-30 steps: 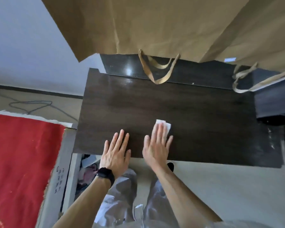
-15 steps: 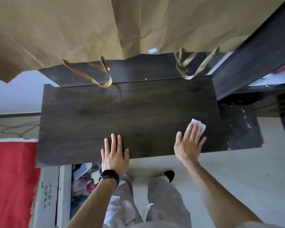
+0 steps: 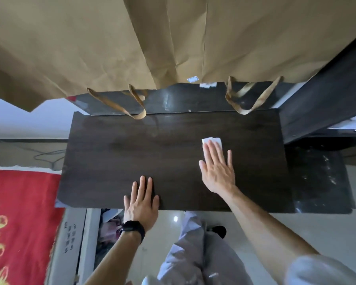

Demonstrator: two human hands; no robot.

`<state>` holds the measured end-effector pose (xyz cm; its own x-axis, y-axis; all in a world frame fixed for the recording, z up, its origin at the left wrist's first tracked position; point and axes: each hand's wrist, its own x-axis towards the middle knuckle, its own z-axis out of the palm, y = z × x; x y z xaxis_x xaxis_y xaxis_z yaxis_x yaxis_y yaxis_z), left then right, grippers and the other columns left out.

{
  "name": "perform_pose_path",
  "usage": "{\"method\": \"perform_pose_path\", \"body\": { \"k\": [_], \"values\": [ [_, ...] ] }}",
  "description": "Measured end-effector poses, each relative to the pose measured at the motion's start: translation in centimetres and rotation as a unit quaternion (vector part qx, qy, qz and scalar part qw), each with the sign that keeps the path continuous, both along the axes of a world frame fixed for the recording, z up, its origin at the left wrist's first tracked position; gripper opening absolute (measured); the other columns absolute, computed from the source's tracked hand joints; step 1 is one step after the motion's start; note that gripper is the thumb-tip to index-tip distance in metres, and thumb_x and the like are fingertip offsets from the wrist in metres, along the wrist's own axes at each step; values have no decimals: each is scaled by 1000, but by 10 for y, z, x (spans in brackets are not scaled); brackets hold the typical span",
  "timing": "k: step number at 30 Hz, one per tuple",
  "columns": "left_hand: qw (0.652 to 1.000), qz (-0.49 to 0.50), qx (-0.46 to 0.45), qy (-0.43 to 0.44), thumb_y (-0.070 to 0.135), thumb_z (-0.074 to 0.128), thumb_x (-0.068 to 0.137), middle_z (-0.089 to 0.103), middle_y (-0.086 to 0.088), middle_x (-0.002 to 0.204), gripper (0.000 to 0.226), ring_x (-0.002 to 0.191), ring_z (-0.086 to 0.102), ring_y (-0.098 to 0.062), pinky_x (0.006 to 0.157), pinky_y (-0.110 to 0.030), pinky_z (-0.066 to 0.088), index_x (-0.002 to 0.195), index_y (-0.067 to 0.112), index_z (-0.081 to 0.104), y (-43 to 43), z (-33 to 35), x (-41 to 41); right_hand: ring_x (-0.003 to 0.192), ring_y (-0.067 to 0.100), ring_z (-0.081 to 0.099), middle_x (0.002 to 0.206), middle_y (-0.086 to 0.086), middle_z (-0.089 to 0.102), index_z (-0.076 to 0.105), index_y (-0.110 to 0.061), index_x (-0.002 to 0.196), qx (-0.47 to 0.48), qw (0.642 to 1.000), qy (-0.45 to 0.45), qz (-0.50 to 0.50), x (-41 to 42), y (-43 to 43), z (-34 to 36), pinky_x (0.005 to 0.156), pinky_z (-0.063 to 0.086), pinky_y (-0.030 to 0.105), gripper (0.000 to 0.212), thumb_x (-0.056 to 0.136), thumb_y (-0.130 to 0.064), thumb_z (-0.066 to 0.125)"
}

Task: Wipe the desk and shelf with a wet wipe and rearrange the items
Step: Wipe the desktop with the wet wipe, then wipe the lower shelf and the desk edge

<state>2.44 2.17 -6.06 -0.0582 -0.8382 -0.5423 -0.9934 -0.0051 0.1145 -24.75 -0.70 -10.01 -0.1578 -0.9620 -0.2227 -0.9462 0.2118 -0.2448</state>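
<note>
On desk (image 3: 132, 153), right hand (image 3: 218, 171) fingers flat pressing wet wipe (image 3: 212, 140), long axis left-right; left hand (image 3: 141, 204) spread flat.

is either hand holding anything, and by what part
Nothing is gripped. The right hand presses a white folded wet wipe flat under its fingertips; the left hand lies flat and empty on the dark wooden desk.

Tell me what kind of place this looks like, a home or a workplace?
Most likely a home, perhaps a bedroom or study. A small dark wood desk stands over a tiled floor, brown paper bags hang above it, and a red cloth with gold pattern lies to the left.
</note>
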Motion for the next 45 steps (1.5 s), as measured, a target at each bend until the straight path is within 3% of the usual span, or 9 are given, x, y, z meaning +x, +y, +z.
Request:
{"method": "perform_pose_path", "body": {
  "k": [4, 7, 10, 14, 23, 30, 36, 40, 45],
  "values": [
    [999, 22, -23, 4, 53, 17, 101, -14, 1, 166, 69, 153, -8, -24, 121, -53, 6, 159, 21, -2, 7, -7, -25, 154, 19, -3, 168, 0, -2, -4, -23, 159, 46, 966, 16, -253, -102, 68, 1, 120, 9, 62, 65, 102, -51, 13],
    [995, -86, -46, 38, 48, 19, 102, -10, 4, 166, 63, 154, -4, -20, 121, -54, 6, 159, 27, 2, 3, -7, -55, 154, 25, -3, 168, 9, -1, -10, -17, 156, 60, 933, 14, -355, -108, 94, 6, 118, 13, 65, 70, 98, -54, 5],
    [980, -184, -33, 73, 47, 26, 102, -9, 6, 165, 63, 154, -1, -20, 121, -54, 6, 159, 30, 5, -4, -7, -101, 154, 29, -1, 167, 13, 0, 0, -10, 158, 62, 962, 40, -263, -59, 106, 8, 120, 11, 60, 72, 101, -50, 16],
    [981, -176, -14, 78, 50, 26, 102, -12, 5, 166, 65, 153, -9, -21, 121, -52, 3, 159, 30, 2, -9, -10, -153, 154, 23, 1, 167, 6, 2, 4, -13, 159, 40, 989, 41, -136, -52, 76, 2, 122, 7, 53, 70, 102, -51, 20],
    [993, -109, -22, 36, 55, 22, 101, -6, 8, 167, 64, 153, -5, -21, 120, -57, 4, 158, 33, 4, -4, -7, -181, 153, 34, 3, 165, 22, 4, 2, 7, 154, 39, 961, 23, -273, -143, -58, 6, 124, 11, 46, 85, 100, -55, 22],
    [999, -28, -20, 17, 54, 20, 102, -8, 2, 167, 68, 153, -5, -21, 122, -53, 5, 159, 22, 2, 14, 1, -229, 151, 39, 11, 159, 31, 19, 17, 14, 150, -57, 986, 24, -154, -145, 68, -3, 124, 15, 46, 64, 104, -28, 33],
    [996, -19, -65, 59, 50, 21, 103, -5, 5, 167, 62, 153, -6, -17, 121, -53, 4, 159, 27, 5, 57, -15, -307, 153, 25, 11, 165, 16, 12, 14, 1, 156, -87, 985, -115, -93, -169, 150, -21, 122, 23, 35, 58, 107, -31, 20],
    [994, -22, -76, 75, 47, 19, 104, -6, 6, 167, 60, 153, -8, -16, 122, -52, 5, 159, 29, 5, 78, -25, -349, 152, 10, 14, 167, -1, 6, -1, -20, 159, -67, 934, -307, -170, -176, 188, -23, 117, 14, 12, 62, 104, -44, 14],
    [993, -22, -107, 48, 44, 21, 104, -3, 5, 167, 59, 153, -5, -16, 121, -52, 8, 159, 28, 7, 80, -32, -356, 146, 16, 34, 161, 5, 28, 20, -14, 155, -89, 889, -403, -200, -175, 220, -32, 117, 32, 25, 55, 105, -36, 21]
  ]
}}
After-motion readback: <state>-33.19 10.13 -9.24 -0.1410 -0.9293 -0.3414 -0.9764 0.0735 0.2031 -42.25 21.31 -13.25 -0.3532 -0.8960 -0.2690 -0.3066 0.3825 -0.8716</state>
